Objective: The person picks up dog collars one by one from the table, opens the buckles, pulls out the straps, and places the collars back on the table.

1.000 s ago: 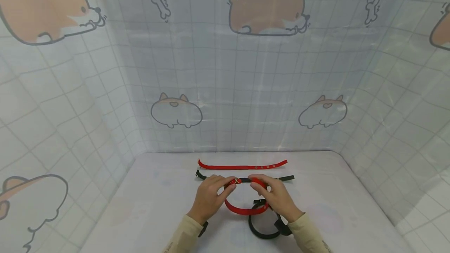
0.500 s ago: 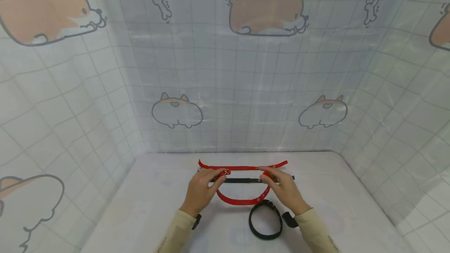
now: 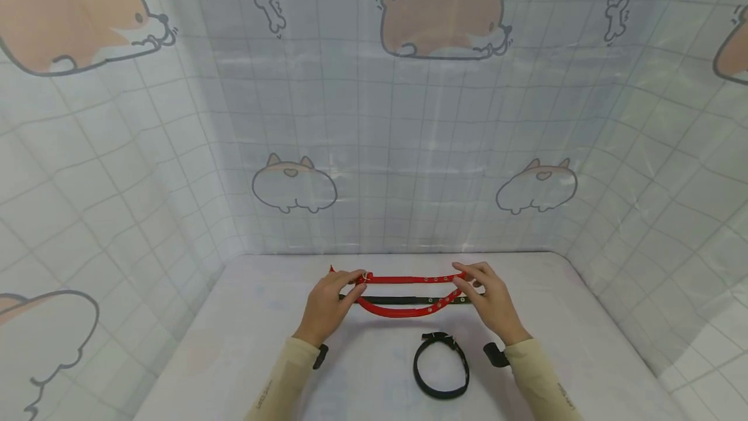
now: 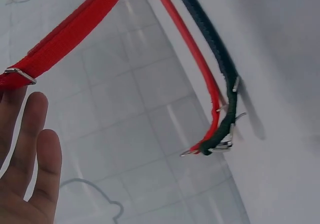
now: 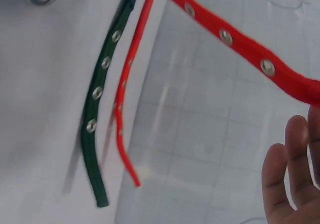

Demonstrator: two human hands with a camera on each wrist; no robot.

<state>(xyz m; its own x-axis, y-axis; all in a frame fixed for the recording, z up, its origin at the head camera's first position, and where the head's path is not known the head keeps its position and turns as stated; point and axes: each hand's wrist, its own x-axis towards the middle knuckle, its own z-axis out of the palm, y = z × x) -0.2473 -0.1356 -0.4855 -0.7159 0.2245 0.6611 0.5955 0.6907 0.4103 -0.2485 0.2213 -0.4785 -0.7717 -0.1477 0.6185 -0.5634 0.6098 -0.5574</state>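
Observation:
A red pet collar (image 3: 397, 312) hangs in a shallow curve between my two hands, its ends apart. My left hand (image 3: 324, 307) pinches its buckle end; a metal loop on the strap (image 4: 75, 41) shows in the left wrist view. With thumb and fingers my right hand (image 3: 493, 301) holds the other end, where metal eyelets show on the strap (image 5: 240, 41) in the right wrist view. Behind it on the table lie a second red collar (image 3: 403, 280) and a dark green collar (image 3: 397, 300), both stretched out side by side. My left hand partly covers their buckle ends in the head view.
A black collar (image 3: 416, 379), buckled into a ring, lies on the white table (image 3: 234, 343) in front of the straight ones. A white grid-patterned sheet (image 3: 409, 122) with cartoon dogs walls the back and both sides.
Both hands have moved apart and farther forward, drawing the held red collar from a near-closed loop into a wide, shallow curve. The black ring collar is now fully uncovered.

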